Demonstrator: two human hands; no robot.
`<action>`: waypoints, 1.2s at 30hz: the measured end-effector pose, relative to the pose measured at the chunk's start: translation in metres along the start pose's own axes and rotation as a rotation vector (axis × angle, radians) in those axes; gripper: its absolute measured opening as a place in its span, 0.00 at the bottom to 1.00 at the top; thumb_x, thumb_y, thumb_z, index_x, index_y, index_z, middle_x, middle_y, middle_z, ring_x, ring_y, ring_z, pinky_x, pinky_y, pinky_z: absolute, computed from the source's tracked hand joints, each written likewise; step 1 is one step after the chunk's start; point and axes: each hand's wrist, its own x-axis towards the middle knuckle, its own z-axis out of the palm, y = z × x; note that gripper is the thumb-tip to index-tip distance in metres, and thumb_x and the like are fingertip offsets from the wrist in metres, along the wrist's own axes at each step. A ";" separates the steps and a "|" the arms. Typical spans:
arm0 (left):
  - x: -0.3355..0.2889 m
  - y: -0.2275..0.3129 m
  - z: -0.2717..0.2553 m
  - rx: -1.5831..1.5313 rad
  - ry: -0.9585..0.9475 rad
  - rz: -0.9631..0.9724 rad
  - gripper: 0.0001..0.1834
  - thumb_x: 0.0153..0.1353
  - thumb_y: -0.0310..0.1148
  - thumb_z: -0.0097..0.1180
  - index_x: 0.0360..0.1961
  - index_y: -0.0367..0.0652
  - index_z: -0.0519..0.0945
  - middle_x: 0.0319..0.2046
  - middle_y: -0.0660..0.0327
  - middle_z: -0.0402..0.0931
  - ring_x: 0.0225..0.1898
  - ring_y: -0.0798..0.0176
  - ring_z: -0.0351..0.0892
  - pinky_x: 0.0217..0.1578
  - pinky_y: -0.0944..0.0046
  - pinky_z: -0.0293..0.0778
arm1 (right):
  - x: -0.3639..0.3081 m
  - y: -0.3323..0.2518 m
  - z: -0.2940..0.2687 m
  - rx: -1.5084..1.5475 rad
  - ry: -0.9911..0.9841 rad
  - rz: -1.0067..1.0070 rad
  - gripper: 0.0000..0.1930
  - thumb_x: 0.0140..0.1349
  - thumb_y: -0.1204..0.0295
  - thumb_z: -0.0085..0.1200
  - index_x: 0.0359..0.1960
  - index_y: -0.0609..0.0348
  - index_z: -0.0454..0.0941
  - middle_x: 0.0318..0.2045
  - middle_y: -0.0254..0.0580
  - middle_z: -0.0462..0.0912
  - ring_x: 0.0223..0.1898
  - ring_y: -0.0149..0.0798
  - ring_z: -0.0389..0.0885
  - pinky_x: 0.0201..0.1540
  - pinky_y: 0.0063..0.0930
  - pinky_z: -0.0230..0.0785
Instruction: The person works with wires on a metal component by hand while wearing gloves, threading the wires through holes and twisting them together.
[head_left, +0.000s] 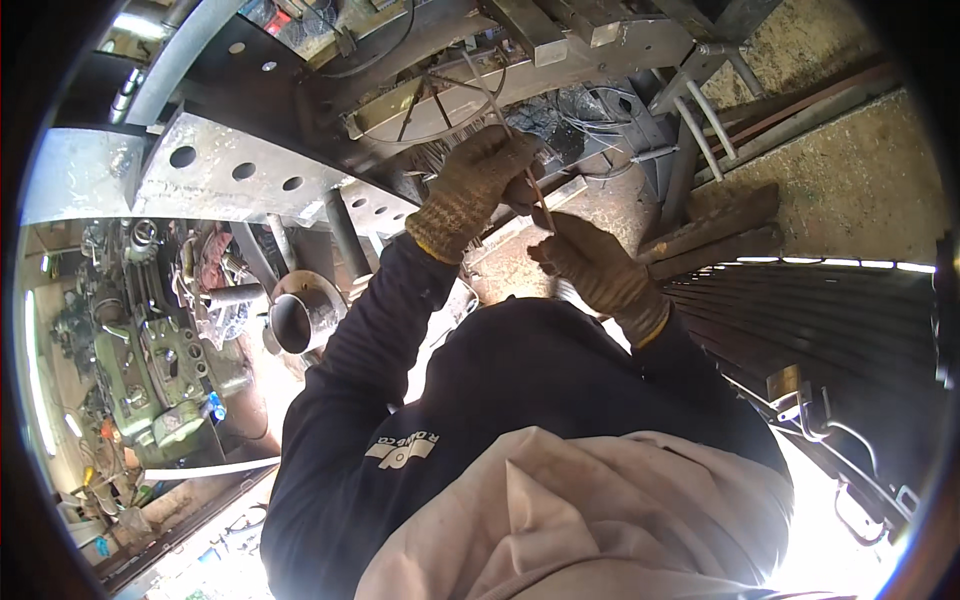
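Both my hands wear brown knitted work gloves with yellow cuffs. They hold one long thin rod, which looks like a welding rod, slanting from the upper left down between them. My left hand is closed round its middle. Below and to the right, my right hand pinches its lower, reddish end, with the fingertips partly hidden. The rod's upper end reaches in front of a curved metal frame. Behind my left hand lies a bundle of thin rods or wires, partly covered by the glove.
A steel plate with round holes runs along the left, above a short wide pipe. Farther left stands a green machine. At right are rusty bars, a dark ribbed panel and a brass padlock.
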 end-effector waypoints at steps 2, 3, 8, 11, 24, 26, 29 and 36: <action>0.005 -0.002 -0.003 0.004 -0.026 -0.016 0.15 0.69 0.40 0.60 0.45 0.37 0.84 0.29 0.60 0.83 0.24 0.71 0.81 0.26 0.72 0.76 | -0.004 -0.021 0.009 0.192 0.043 0.056 0.26 0.73 0.56 0.55 0.65 0.60 0.70 0.33 0.42 0.84 0.24 0.26 0.78 0.26 0.18 0.71; 0.008 -0.002 -0.006 0.004 -0.039 -0.021 0.15 0.69 0.40 0.61 0.45 0.37 0.84 0.29 0.60 0.83 0.24 0.71 0.81 0.26 0.72 0.76 | 0.003 -0.019 0.008 0.184 0.051 0.054 0.26 0.73 0.55 0.55 0.64 0.58 0.70 0.31 0.41 0.85 0.23 0.26 0.79 0.25 0.19 0.71; 0.046 0.005 -0.063 0.827 0.271 0.564 0.29 0.65 0.55 0.62 0.51 0.38 0.80 0.39 0.50 0.85 0.41 0.49 0.85 0.48 0.54 0.79 | 0.048 -0.037 -0.003 -0.015 0.165 0.004 0.24 0.72 0.52 0.55 0.60 0.57 0.75 0.23 0.37 0.84 0.17 0.26 0.77 0.19 0.20 0.67; 0.064 0.027 -0.126 1.315 0.468 0.724 0.27 0.65 0.55 0.58 0.52 0.41 0.80 0.41 0.48 0.85 0.42 0.47 0.86 0.47 0.53 0.80 | 0.069 -0.045 -0.014 -0.136 0.261 -0.001 0.24 0.72 0.51 0.55 0.58 0.56 0.76 0.22 0.36 0.84 0.16 0.26 0.77 0.17 0.19 0.66; 0.100 0.008 -0.171 1.300 0.619 0.274 0.25 0.64 0.57 0.56 0.43 0.45 0.86 0.41 0.48 0.85 0.46 0.44 0.84 0.49 0.48 0.77 | 0.072 -0.034 -0.027 -0.516 0.292 -0.033 0.25 0.76 0.55 0.49 0.67 0.57 0.69 0.33 0.39 0.86 0.30 0.28 0.88 0.18 0.18 0.69; 0.101 0.008 -0.172 1.304 0.613 0.278 0.25 0.65 0.57 0.55 0.43 0.45 0.86 0.41 0.47 0.85 0.46 0.44 0.84 0.48 0.48 0.77 | 0.070 -0.040 -0.024 -0.375 0.316 0.081 0.24 0.76 0.56 0.49 0.66 0.57 0.71 0.34 0.38 0.87 0.29 0.27 0.87 0.19 0.18 0.69; 0.108 -0.002 -0.184 1.270 0.603 0.342 0.25 0.65 0.56 0.55 0.42 0.45 0.86 0.39 0.47 0.85 0.45 0.44 0.84 0.48 0.49 0.77 | 0.069 -0.044 -0.025 -0.328 0.275 0.113 0.22 0.75 0.57 0.50 0.64 0.57 0.73 0.36 0.38 0.88 0.25 0.24 0.84 0.19 0.17 0.67; 0.114 -0.007 -0.188 1.167 0.589 0.354 0.22 0.63 0.54 0.56 0.38 0.44 0.86 0.37 0.46 0.84 0.43 0.42 0.84 0.47 0.48 0.77 | 0.067 -0.059 -0.015 -0.244 0.302 0.063 0.23 0.72 0.60 0.55 0.64 0.57 0.74 0.35 0.40 0.88 0.19 0.21 0.75 0.20 0.17 0.66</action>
